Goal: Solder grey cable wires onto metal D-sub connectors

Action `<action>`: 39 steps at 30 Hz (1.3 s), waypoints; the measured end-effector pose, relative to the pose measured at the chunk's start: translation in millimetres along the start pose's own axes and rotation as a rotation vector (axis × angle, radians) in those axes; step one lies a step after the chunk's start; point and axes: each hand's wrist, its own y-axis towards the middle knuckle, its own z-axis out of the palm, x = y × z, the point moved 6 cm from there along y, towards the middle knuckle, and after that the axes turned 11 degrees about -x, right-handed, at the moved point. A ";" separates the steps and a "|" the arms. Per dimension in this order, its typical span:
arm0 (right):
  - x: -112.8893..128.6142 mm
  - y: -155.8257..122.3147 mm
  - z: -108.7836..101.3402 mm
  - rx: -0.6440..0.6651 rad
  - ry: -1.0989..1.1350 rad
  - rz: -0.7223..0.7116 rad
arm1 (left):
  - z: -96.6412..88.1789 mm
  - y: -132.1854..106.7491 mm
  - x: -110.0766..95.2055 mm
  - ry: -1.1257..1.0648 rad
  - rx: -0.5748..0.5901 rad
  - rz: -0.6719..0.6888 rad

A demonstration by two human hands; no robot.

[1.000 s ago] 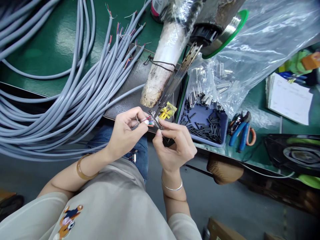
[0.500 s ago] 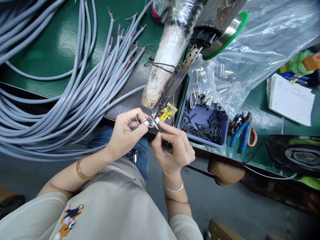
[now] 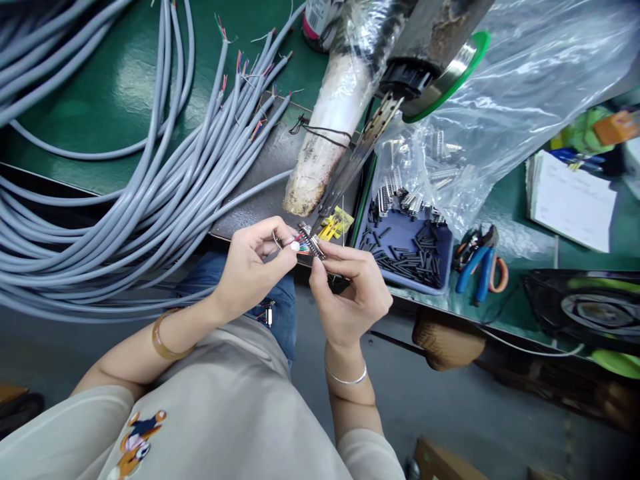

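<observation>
My left hand (image 3: 256,263) pinches thin coloured wires (image 3: 302,246) at the end of a grey cable. Thumb and forefinger of my right hand (image 3: 353,290) are closed on the lower end of a small metal multi-pin connector (image 3: 313,243). The wires reach the pin side of the connector; which ones are joined to it is too small to tell. Just above the connector hangs a long metal shaft (image 3: 345,175), like a soldering iron, its tip close by. Beside it slants a white wrapped tube (image 3: 324,143) with a browned end.
Many grey cables (image 3: 165,193) with stripped ends lie to the left. On the right stand a blue tray (image 3: 447,270) of black sleeves and connectors, plastic bag (image 3: 540,87), blue-handled pliers (image 3: 481,270) and paper pad (image 3: 573,200). A green-rimmed spool (image 3: 480,63) and yellow piece (image 3: 336,225) are near the tube.
My right thumb and fingers have shifted slightly on the connector, which has turned a little. The thin strand seen near my right fingertips no longer shows. My left hand stays put.
</observation>
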 end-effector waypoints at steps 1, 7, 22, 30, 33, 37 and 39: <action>0.1 0.0 0.4 0.000 -0.005 -0.006 | 0.2 0.3 -0.4 0.003 -0.003 0.009; 2.9 3.0 2.1 -0.013 -0.037 -0.046 | 0.5 2.3 -3.2 0.018 -0.019 0.049; 8.8 -0.7 1.4 0.016 -0.085 -0.122 | -1.5 1.9 -6.9 0.017 -0.037 0.045; 4.2 3.1 2.3 0.026 0.002 0.000 | -1.0 1.3 -5.1 -0.014 -0.035 0.034; 5.1 3.2 2.6 0.013 -0.023 -0.029 | -0.6 1.7 -3.4 -0.013 -0.034 0.045; 3.5 4.7 3.6 0.010 -0.036 -0.031 | -0.3 2.3 -3.0 0.003 -0.031 0.054; 3.6 6.3 3.8 0.007 -0.040 -0.035 | -0.4 2.4 -4.4 0.019 -0.039 0.061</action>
